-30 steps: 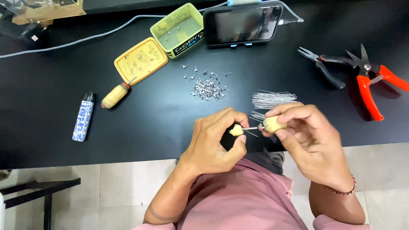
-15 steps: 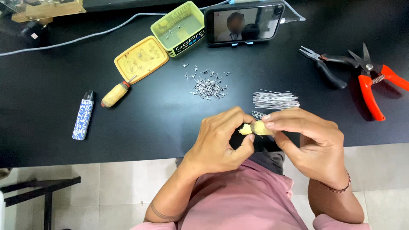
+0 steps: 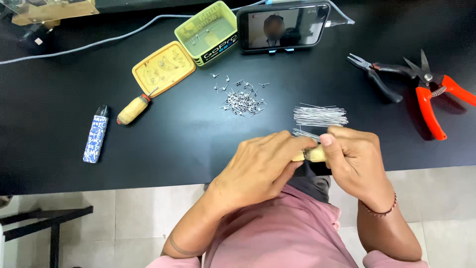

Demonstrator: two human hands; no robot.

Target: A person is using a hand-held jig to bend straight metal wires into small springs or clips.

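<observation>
Hands meet at the black table's (image 3: 148, 149) near edge: left hand (image 3: 263, 166) and right hand (image 3: 354, 159) both clench a small pale wooden tool handle (image 3: 312, 156), just below the bundle of straight silver wires (image 3: 320, 116).

Pale wooden piece (image 3: 313, 155) mostly hidden between left hand (image 3: 260, 166) and right hand (image 3: 354, 161); its tip unseen. Wooden block (image 3: 52, 11) cut off, upper left.

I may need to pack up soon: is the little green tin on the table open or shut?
Open. The green tin stands uncovered, a few small metal bits visible inside, and its yellow lid lies beside it on the black table.
</observation>
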